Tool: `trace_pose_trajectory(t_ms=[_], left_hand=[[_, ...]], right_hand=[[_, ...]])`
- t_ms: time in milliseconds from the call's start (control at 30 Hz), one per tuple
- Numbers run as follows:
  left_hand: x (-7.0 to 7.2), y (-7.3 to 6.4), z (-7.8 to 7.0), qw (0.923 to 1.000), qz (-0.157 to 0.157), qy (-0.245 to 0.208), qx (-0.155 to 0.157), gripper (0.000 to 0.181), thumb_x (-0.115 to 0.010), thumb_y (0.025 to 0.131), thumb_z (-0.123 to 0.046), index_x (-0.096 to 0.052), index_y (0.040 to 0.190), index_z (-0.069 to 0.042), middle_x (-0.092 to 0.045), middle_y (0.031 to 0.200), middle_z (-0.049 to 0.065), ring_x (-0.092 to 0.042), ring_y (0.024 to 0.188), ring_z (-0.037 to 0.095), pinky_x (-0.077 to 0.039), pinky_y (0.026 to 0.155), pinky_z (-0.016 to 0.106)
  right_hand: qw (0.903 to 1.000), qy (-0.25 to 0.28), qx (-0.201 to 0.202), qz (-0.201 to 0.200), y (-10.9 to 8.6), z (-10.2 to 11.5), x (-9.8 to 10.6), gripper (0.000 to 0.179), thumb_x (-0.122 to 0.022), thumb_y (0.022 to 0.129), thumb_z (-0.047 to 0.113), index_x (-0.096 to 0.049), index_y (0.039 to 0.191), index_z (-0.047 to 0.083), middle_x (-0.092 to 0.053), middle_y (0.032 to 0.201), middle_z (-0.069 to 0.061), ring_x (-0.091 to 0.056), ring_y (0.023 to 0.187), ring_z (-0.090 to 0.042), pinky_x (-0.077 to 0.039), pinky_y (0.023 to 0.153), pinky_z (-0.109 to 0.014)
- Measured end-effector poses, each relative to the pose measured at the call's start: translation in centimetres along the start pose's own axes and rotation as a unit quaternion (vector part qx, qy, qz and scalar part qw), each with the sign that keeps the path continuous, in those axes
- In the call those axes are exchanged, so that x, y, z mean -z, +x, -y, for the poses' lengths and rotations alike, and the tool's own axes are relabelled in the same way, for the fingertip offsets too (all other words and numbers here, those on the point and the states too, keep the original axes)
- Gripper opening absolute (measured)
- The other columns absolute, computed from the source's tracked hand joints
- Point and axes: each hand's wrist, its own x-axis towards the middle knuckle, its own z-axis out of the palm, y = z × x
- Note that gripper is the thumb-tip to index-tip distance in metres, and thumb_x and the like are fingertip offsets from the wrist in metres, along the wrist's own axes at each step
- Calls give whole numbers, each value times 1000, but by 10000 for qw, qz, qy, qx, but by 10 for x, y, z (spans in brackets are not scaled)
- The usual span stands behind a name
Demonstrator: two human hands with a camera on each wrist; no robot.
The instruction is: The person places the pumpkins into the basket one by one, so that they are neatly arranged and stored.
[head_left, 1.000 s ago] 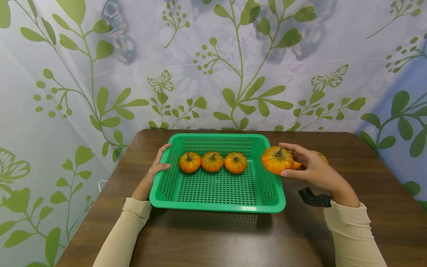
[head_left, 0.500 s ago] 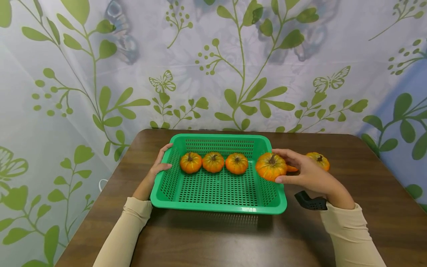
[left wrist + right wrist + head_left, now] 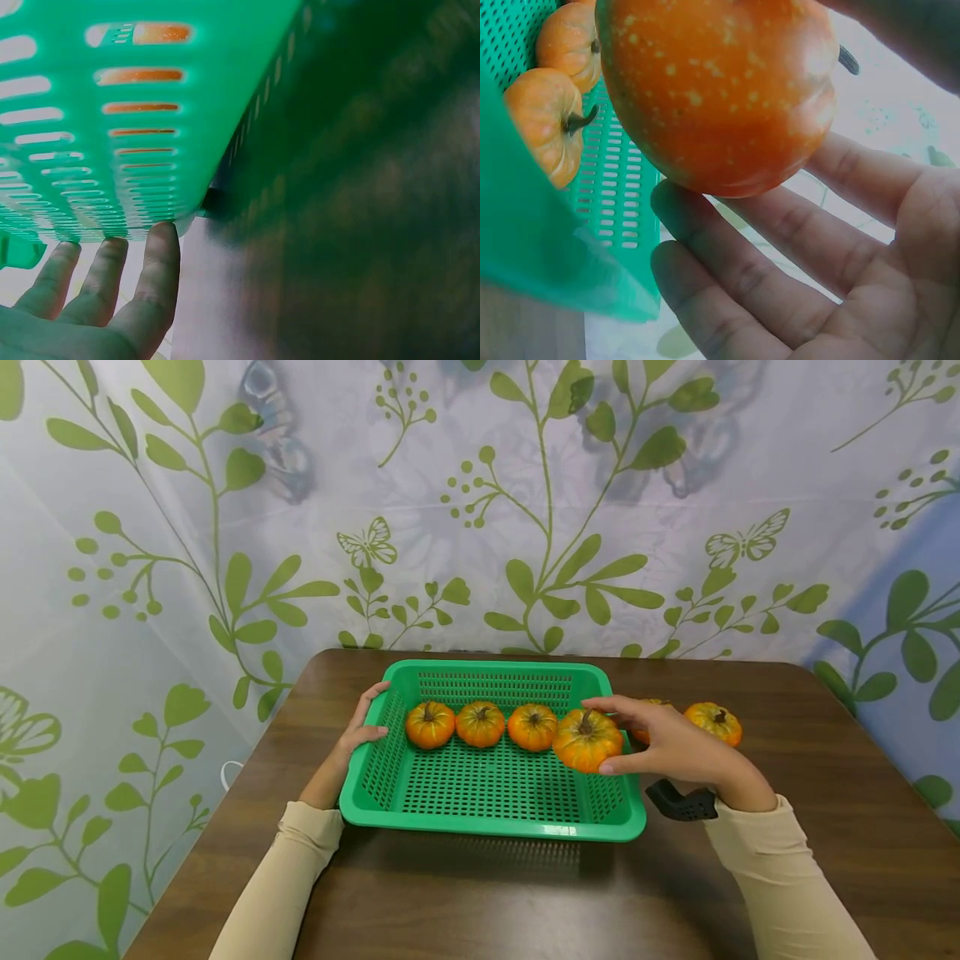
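Above the green basket [image 3: 487,828], the right hand [image 3: 667,742] pinches a held pumpkin [image 3: 587,745], fingers half spread; the left hand [image 3: 362,724] clasps the basket's side. A slack pinch could bump the nearest pumpkin [image 3: 532,729].

Brown wood-grain table [image 3: 465,910]: green basket [image 3: 491,830] on it, two pumpkins [image 3: 712,722] to right.

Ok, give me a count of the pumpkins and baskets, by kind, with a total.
Pumpkins: 6 (3 resting in the basket, 1 held in the right hand, 2 on the table, one of these partly hidden behind that hand)
Baskets: 1, green
Total: 7
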Motion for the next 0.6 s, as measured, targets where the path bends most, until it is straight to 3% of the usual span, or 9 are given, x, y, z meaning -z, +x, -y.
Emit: trace_pose_trajectory(t_ms=[200,333,600], left_hand=[[-1,-1,-1,9998,-126,19,128,71,-50,89,6,-48,150,-29,-48,149,-13,-50,133,2,-42,107,18],[-2,-1,-2,9995,-222,87,217,70,-51,89,5,-49,149,-30,-47,148,-12,-50,132,2,-42,107,18],[-3,-2,-3,9992,-281,68,267,70,-50,89,4,-49,150,-30,-47,148,-11,-50,132,3,-42,107,18]], right_hand=[[9993,-279,-72,231,12,7,1,75,-87,93,24,-53,156,4,-58,153,-21,-63,127,-41,-54,95,-58],[9982,-434,46,411,21,12,1,75,-87,92,27,-54,155,4,-59,153,-20,-64,125,-39,-54,98,-61],[9964,-196,159,810,37,17,-2,75,-86,94,27,-53,157,3,-58,152,-19,-64,123,-35,-55,99,-54]])
